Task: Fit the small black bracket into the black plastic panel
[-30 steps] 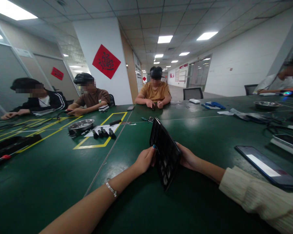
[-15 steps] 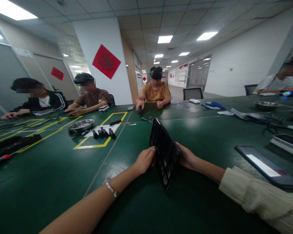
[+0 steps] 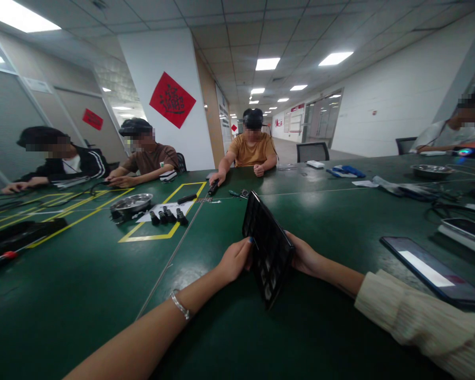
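Upright and tilted above the green table (image 3: 221, 338), a flat black tablet-like panel (image 3: 267, 248) shows a dim grid with pale patches low on its face. I cannot tell whether it is a screen or a case. My left hand (image 3: 237, 258) grips its left edge, thumb on the near face. Around the right edge is my right hand (image 3: 303, 253), its fingers partly hidden behind the panel. A phone (image 3: 431, 272) with a lit white area lies to the right of my right forearm.
At left are a metal bowl (image 3: 132, 203), several black cone-shaped parts (image 3: 168, 215) on white paper, and a black tray (image 3: 24, 237). Pliers (image 3: 237, 194) lie beyond the panel. Another metal bowl (image 3: 433, 171) stands at right. Several people sit around the table.
Both my hands and the black panel have stayed in place. Across the table, the orange-shirted person's hand has moved left and nearer, with a dark object in it.
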The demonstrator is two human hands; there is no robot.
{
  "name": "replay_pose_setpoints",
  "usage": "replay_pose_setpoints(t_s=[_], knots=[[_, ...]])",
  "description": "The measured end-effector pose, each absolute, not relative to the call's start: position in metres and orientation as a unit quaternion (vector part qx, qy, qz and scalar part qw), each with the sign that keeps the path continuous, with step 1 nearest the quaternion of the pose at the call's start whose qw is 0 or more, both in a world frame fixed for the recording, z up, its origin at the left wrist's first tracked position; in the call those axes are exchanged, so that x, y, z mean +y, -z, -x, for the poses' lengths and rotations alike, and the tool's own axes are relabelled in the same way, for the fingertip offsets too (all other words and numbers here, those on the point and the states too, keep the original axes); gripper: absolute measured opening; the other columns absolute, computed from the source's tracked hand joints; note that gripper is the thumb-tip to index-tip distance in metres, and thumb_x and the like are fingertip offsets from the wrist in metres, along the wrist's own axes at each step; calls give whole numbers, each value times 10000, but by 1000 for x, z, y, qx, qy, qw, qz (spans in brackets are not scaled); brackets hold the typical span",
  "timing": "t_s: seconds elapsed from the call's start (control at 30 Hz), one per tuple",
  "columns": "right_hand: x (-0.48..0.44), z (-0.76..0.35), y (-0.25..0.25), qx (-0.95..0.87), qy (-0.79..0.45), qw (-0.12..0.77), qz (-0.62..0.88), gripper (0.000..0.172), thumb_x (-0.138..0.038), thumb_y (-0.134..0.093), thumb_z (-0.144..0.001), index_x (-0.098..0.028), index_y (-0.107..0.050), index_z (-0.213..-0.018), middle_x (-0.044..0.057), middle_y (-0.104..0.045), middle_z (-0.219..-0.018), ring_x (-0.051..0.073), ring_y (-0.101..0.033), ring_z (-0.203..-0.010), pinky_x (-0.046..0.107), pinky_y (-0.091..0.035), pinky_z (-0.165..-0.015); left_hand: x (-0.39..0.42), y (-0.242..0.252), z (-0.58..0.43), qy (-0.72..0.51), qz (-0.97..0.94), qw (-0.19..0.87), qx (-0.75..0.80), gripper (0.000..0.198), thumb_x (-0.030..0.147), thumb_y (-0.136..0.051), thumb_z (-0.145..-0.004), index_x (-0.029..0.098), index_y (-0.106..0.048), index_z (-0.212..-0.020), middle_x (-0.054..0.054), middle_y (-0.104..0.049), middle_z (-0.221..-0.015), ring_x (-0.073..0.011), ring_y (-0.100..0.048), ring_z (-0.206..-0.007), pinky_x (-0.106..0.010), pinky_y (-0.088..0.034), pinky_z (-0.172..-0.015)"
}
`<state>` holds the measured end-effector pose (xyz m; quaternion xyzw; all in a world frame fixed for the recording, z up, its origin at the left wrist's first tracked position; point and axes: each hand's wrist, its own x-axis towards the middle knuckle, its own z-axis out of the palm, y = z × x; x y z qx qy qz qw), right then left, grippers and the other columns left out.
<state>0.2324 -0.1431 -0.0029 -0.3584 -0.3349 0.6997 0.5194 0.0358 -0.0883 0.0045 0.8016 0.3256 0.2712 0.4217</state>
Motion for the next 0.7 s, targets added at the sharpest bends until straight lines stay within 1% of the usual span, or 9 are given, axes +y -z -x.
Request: replay_pose_setpoints(t_s=[0.07, 0.27, 0.37, 0.43, 0.6, 0.7], knots=[[-143, -233, 4, -345, -695, 522, 353, 325, -372, -325, -888, -177, -569, -980, 37, -651, -742, 123, -520, -471, 280, -426, -523, -89, -4, -36, -270, -799, 422, 332, 462, 544, -211, -862, 182, -424, -670, 43, -432, -454, -102, -430, -451, -228, -341, -500], [-142, -235, 6, -356, -695, 511, 361, 338, -392, -337, -880, -193, -562, -1035, 34, -640, -741, 138, -524, -512, 299, -424, -574, -89, -6, -36, -261, -811, 403, 333, 440, 534, -241, -862, 177, -457, -722, 45, -448, -465, -105, -440, -456, -228, -342, -508], [-144, -233, 3, -341, -695, 518, 363, 343, -371, -311, -895, -187, -563, -1037, 28, -635, -717, 134, -507, -497, 290, -416, -561, -88, -6, -36, -257, -816, 402, 326, 411, 521, -265, -858, 178, -453, -731, 46, -458, -470, -105, -444, -457, -227, -341, -509], [-145, -231, 0, -329, -698, 521, 365, 352, -354, -290, -905, -180, -564, -1040, 33, -641, -735, 130, -505, -493, 286, -414, -552, -89, -6, -36, -258, -815, 405, 323, 405, 519, -271, -856, 178, -451, -731, 46, -458, -470, -106, -444, -454, -228, -340, -509], [-147, -229, -5, -323, -700, 519, 368, 358, -340, -277, -910, -174, -564, -1047, 38, -649, -771, 127, -506, -491, 284, -411, -550, -89, -6, -37, -268, -804, 417, 329, 462, 534, -193, -868, 182, -423, -677, 48, -427, -448, -102, -425, -440, -233, -343, -514], [-147, -230, -5, -336, -699, 515, 366, 368, -352, -276, -907, -172, -568, -1039, 33, -640, -730, 127, -492, -473, 288, -408, -556, -89, -6, -37, -265, -803, 414, 336, 466, 546, -211, -864, 176, -454, -716, 51, -434, -455, -102, -426, -439, -232, -341, -509]])
